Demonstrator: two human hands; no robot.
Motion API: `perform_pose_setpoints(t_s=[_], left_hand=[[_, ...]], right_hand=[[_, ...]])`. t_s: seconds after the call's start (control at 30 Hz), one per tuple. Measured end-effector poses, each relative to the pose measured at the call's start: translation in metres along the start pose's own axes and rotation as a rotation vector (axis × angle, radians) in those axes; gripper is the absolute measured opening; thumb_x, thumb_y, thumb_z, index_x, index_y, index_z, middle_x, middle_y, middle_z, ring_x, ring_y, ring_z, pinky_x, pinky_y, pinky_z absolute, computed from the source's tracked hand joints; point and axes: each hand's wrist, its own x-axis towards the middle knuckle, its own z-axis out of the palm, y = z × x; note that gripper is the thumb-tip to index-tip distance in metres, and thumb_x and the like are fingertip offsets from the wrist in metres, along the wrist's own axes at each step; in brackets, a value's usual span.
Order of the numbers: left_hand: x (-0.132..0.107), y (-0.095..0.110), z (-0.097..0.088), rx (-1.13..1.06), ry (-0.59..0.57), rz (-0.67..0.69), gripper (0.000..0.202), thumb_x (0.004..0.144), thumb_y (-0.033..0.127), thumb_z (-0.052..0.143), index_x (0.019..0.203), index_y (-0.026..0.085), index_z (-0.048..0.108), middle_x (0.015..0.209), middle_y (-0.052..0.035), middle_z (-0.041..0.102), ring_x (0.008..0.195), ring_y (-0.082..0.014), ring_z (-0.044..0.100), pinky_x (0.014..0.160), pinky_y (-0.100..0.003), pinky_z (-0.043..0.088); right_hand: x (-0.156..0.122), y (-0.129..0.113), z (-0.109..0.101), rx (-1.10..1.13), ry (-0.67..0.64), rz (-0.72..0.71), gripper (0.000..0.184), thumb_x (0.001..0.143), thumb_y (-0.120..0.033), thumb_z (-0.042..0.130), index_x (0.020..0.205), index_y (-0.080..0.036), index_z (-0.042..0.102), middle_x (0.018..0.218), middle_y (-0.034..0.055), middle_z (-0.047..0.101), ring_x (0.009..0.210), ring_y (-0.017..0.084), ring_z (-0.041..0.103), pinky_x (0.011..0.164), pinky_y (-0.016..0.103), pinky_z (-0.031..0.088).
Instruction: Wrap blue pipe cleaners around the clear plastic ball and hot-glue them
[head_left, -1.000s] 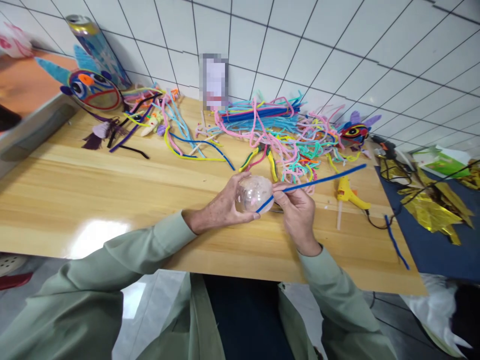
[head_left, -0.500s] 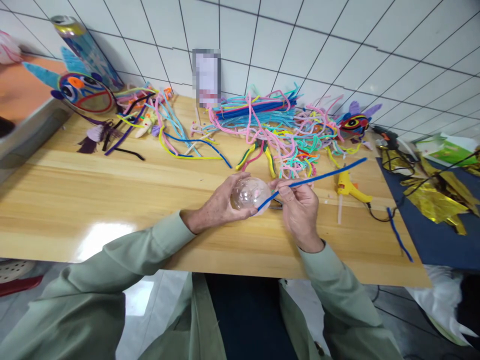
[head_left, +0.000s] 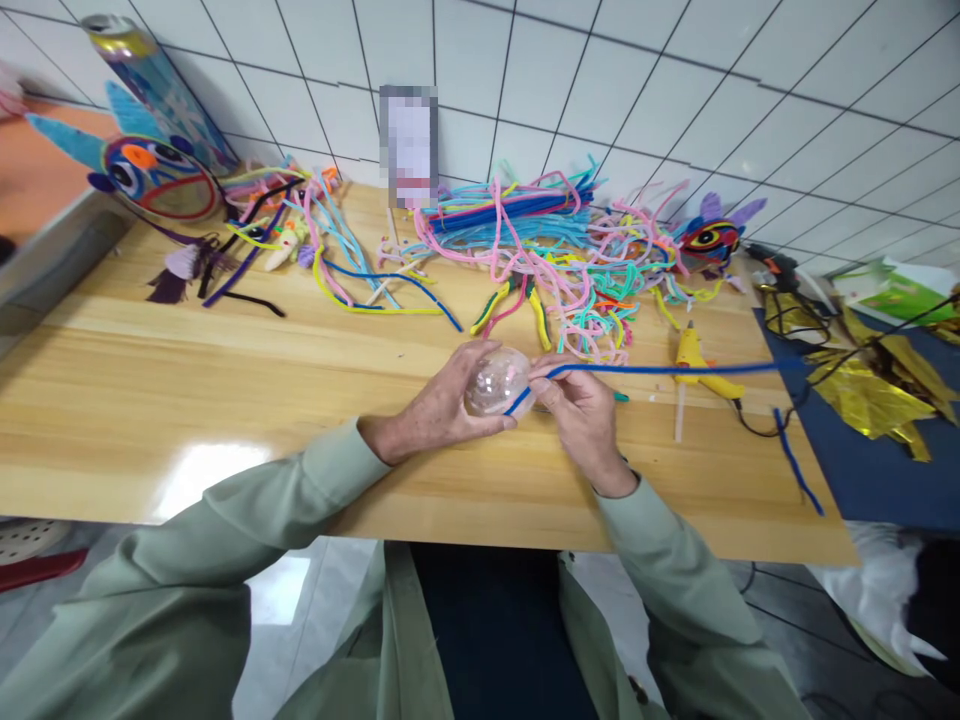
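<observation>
My left hand (head_left: 439, 405) is wrapped around a clear plastic ball (head_left: 495, 381) just above the wooden table (head_left: 225, 370). My right hand (head_left: 579, 415) pinches a long blue pipe cleaner (head_left: 660, 369) against the ball's right side. One end of the pipe cleaner bends down across the ball. The rest stretches out level to the right, over the yellow glue gun (head_left: 701, 368).
A tangled heap of coloured pipe cleaners (head_left: 555, 260) lies behind the hands. Craft fish heads sit at the far left (head_left: 150, 178) and far right (head_left: 709, 240). Gold foil (head_left: 870, 395) on dark blue cloth (head_left: 885, 480), a loose blue pipe cleaner (head_left: 796, 465) and a black cable lie at right.
The blue pipe cleaner's free end has swung down from slanting up-right to lying level. My right hand has bent it closer over the ball. The left hand keeps its hold.
</observation>
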Motion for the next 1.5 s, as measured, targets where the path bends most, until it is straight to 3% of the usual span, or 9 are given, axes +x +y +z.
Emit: perform_pose_setpoints(t_s=[0.23, 0.4, 0.57, 0.7, 0.8, 0.9, 1.1, 1.5], left_hand=[[0.003, 0.009, -0.001, -0.083, 0.014, -0.06, 0.085, 0.095, 0.055, 0.086, 0.162, 0.024, 0.045, 0.158, -0.0195, 0.058, 0.151, -0.037, 0.06, 0.129, -0.057, 0.051], [0.004, 0.009, -0.001, -0.082, 0.01, -0.085, 0.083, 0.096, 0.057, 0.084, 0.161, 0.024, 0.046, 0.157, -0.0184, 0.059, 0.15, -0.0363, 0.06, 0.129, -0.057, 0.051], [0.005, 0.003, -0.001, -0.1, 0.02, -0.1, 0.087, 0.093, 0.064, 0.084, 0.16, 0.023, 0.047, 0.159, -0.0195, 0.056, 0.153, -0.037, 0.058, 0.131, -0.057, 0.05], [0.005, 0.002, 0.002, -0.093, 0.049, -0.091, 0.086, 0.091, 0.06, 0.088, 0.158, 0.022, 0.049, 0.156, -0.0197, 0.059, 0.149, -0.0382, 0.061, 0.129, -0.059, 0.05], [0.005, 0.003, 0.002, -0.082, 0.061, -0.085, 0.087, 0.09, 0.058, 0.089, 0.158, 0.022, 0.049, 0.155, -0.0205, 0.06, 0.149, -0.0389, 0.061, 0.128, -0.06, 0.051], [0.005, 0.002, 0.0, -0.104, 0.034, -0.102, 0.09, 0.09, 0.059, 0.089, 0.16, 0.023, 0.048, 0.158, -0.0209, 0.059, 0.151, -0.04, 0.06, 0.129, -0.061, 0.05], [0.004, -0.004, -0.005, -0.144, -0.07, -0.106, 0.105, 0.088, 0.059, 0.091, 0.171, 0.027, 0.036, 0.171, -0.0211, 0.048, 0.163, -0.0423, 0.049, 0.137, -0.065, 0.04], [0.007, 0.003, -0.003, -0.247, -0.017, -0.207, 0.091, 0.09, 0.057, 0.09, 0.162, 0.025, 0.044, 0.164, -0.0194, 0.054, 0.155, -0.0384, 0.057, 0.132, -0.062, 0.048]], right_hand=[[-0.006, -0.002, 0.002, 0.065, 0.019, -0.069, 0.024, 0.099, -0.053, 0.083, 0.088, -0.031, 0.082, 0.09, 0.0025, 0.076, 0.105, 0.026, 0.075, 0.1, 0.045, 0.062], [-0.013, 0.0, 0.003, 0.068, 0.014, -0.137, 0.019, 0.102, -0.049, 0.079, 0.093, -0.033, 0.081, 0.092, 0.0024, 0.076, 0.104, 0.026, 0.073, 0.115, 0.054, 0.057], [-0.012, 0.0, 0.003, 0.067, 0.039, -0.156, 0.023, 0.102, -0.052, 0.079, 0.09, -0.032, 0.079, 0.087, 0.0021, 0.073, 0.099, 0.026, 0.072, 0.112, 0.054, 0.058], [-0.007, -0.001, -0.001, 0.071, -0.003, -0.136, 0.016, 0.104, -0.049, 0.078, 0.102, -0.034, 0.08, 0.1, 0.0025, 0.075, 0.107, 0.025, 0.073, 0.108, 0.048, 0.058], [-0.005, -0.001, -0.004, -0.058, -0.084, -0.136, 0.015, 0.101, -0.045, 0.082, 0.112, -0.035, 0.08, 0.116, 0.0037, 0.075, 0.117, 0.026, 0.071, 0.107, 0.047, 0.058], [-0.003, 0.001, -0.003, -0.157, -0.1, -0.159, 0.006, 0.1, -0.04, 0.082, 0.102, -0.034, 0.081, 0.113, 0.003, 0.074, 0.114, 0.026, 0.071, 0.106, 0.047, 0.058], [0.0, 0.012, -0.003, -0.05, -0.03, -0.057, 0.014, 0.102, -0.046, 0.08, 0.098, -0.032, 0.08, 0.109, 0.0029, 0.075, 0.11, 0.025, 0.071, 0.102, 0.046, 0.056], [-0.006, 0.001, -0.001, 0.036, -0.095, -0.064, 0.013, 0.107, -0.042, 0.072, 0.1, -0.031, 0.073, 0.127, 0.0056, 0.071, 0.129, 0.027, 0.068, 0.114, 0.051, 0.055]])
